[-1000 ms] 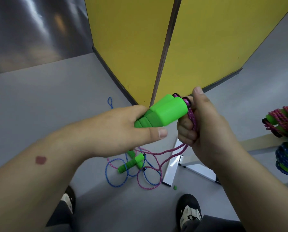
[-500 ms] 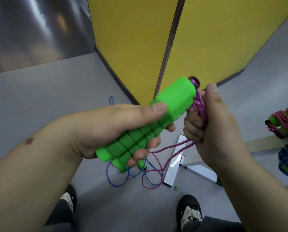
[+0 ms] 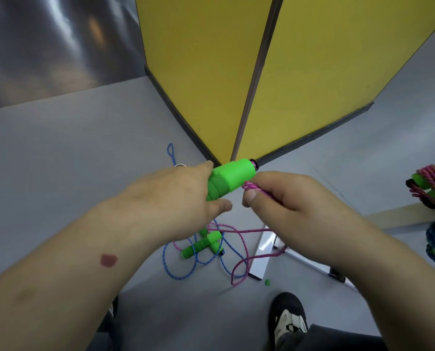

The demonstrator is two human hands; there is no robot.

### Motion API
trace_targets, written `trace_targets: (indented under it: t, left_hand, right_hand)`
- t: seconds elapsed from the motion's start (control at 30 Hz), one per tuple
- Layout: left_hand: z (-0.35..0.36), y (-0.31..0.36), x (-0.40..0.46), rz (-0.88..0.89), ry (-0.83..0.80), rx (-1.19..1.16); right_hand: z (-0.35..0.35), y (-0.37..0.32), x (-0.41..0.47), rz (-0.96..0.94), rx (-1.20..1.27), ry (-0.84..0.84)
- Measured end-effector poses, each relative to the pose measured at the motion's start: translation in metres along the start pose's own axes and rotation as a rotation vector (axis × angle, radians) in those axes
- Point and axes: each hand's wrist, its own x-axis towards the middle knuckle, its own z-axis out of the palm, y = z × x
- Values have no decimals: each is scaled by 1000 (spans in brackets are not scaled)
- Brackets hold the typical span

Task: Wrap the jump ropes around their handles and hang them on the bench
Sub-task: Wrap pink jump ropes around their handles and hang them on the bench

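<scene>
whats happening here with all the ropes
A person is winding up a jump rope. The left hand grips a pair of green handles, and the right hand pinches the pink rope beside their end; most of it trails loose to the floor. A blue rope with green handles lies unwrapped on the floor. Already wrapped bundles sit at the right edge.
</scene>
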Motion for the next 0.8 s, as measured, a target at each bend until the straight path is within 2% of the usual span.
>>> trace_targets:
  t: [0.1,0.2,0.33,0.47,0.57,0.67,0.8]
  left_hand:
    - [-2,4,-6,75,-58,125]
    - [-5,7,-9,192,-198,127]
    - [-6,6,-6,259,-293,12]
    - [-12,-1,-3,296,-381,-289]
    - [-17,-1,-5,373,-504,-618]
    - [-17,-2,-6,417,-516,-991]
    - [-14,-5,2,281,-418,-1232]
  right_hand:
    - [-11,3,0,-7,55,-8]
    - [-17,10,2,-35,103,14]
    - [-19,20,6,38,423,15]
    - [-17,22,11,127,875,10]
    - [-16,19,13,214,1159,-1]
    - [-9,24,16,243,1179,-24]
    - [0,24,18,314,1107,-31]
